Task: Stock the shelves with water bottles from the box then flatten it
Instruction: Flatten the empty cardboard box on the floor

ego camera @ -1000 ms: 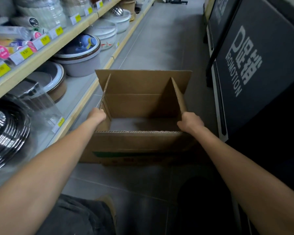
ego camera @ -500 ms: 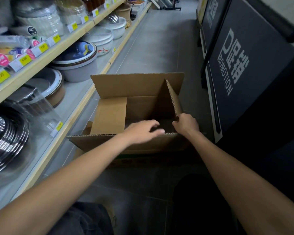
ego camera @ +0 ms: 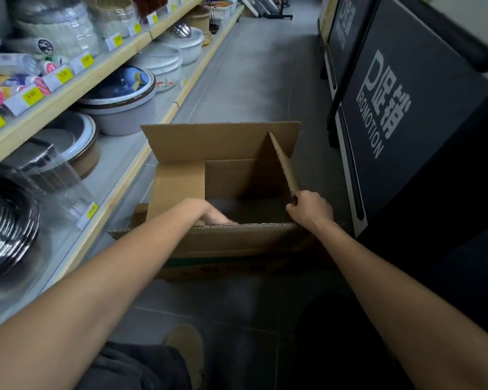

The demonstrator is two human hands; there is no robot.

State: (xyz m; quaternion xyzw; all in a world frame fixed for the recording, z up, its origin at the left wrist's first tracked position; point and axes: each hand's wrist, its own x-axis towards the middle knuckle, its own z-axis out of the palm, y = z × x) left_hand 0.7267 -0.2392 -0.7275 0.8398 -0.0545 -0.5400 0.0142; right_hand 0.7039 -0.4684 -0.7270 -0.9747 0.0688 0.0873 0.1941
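Since half a second ago the left grip [ego camera: 212,216] has dropped from above the near wall down into the cardboard box [ego camera: 237,240], and the camera has tipped a little so the box sits lower in view. That hand is blurred and partly hidden behind the wall, so I cannot tell whether it is wide, narrow or holding anything. The right grip [ego camera: 312,209] pinches the near corner of the right flap [ego camera: 282,161], which stands upright. The left flap [ego camera: 178,187] leans inward over the opening, and the far flap [ego camera: 220,142] stands up. The box rests on the tiled floor [ego camera: 265,80], just beside the lower shelf [ego camera: 119,153] and near the dark promotion board [ego camera: 392,108].
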